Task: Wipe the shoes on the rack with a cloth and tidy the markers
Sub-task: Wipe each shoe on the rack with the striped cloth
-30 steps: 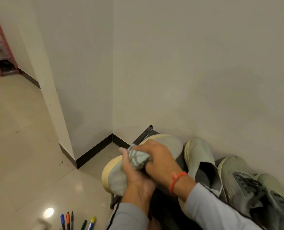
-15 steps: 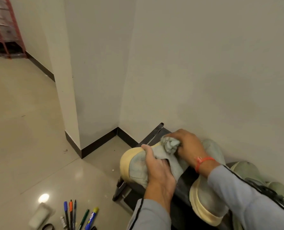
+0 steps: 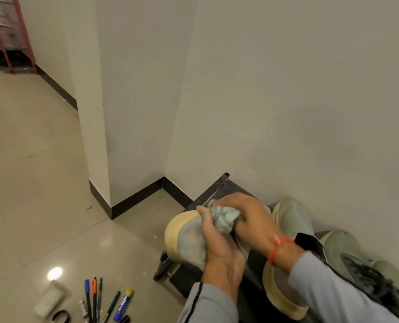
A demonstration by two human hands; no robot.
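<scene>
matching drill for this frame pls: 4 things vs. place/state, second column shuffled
1. cloth
2. shoe
3. markers
4. red rack

A. lying on the floor, lower left
B. held at the toe by the left hand
C. far top left, by the wall
D. bunched in the right hand

Pairs: 1-D, 2-B, 3-A, 4-C

Person wore light grey long sleeves [image 3: 329, 292] with thin black side piping; an orange-red thread band [image 3: 278, 249] circled the right wrist.
</scene>
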